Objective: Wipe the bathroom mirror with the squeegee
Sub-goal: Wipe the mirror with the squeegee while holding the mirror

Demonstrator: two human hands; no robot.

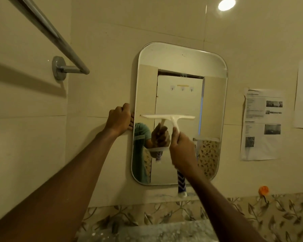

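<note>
Lying level across mirror [180,95], squeegee [171,117] handle pointing down.

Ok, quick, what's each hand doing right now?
Left hand: closed on the left edge of the mirror.
Right hand: closed around the handle of the white squeegee, its blade against the glass.

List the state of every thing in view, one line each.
Mirror: on the wall, left edge gripped.
Squeegee: blade level, against the glass at mid-height.
Right hand: shut on the squeegee handle.
Left hand: holding the mirror's left edge.
Towel bar: bare.
Papers: stuck to the wall.
</note>
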